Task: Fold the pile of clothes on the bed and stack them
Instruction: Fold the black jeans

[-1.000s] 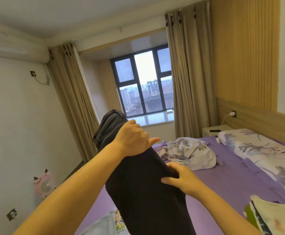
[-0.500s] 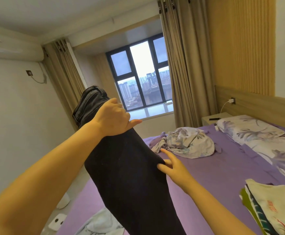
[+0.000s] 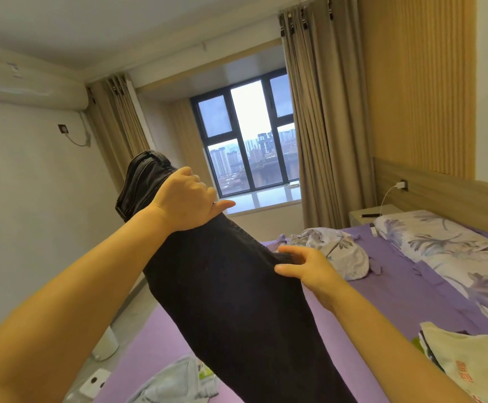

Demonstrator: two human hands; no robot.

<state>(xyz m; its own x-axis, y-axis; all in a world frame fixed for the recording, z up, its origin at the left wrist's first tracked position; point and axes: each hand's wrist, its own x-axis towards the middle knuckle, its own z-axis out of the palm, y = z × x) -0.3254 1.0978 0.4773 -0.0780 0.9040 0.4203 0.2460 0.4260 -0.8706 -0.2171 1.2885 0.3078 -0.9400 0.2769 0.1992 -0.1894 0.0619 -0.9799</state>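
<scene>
Here, red print on the folded cream garment [image 3: 469, 365] at lower right is unreadable. The left hand [image 3: 187, 203] grips the dark trousers [image 3: 231, 301] mid-frame, raised above the bed [image 3: 382, 301]; the right hand [image 3: 309, 267], fingers loosely spread, touches their right edge.

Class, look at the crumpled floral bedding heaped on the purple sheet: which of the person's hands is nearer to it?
Right. The right hand touches the dark trousers just beside the floral bedding; the left hand grips the trousers higher up, farther away.
</scene>
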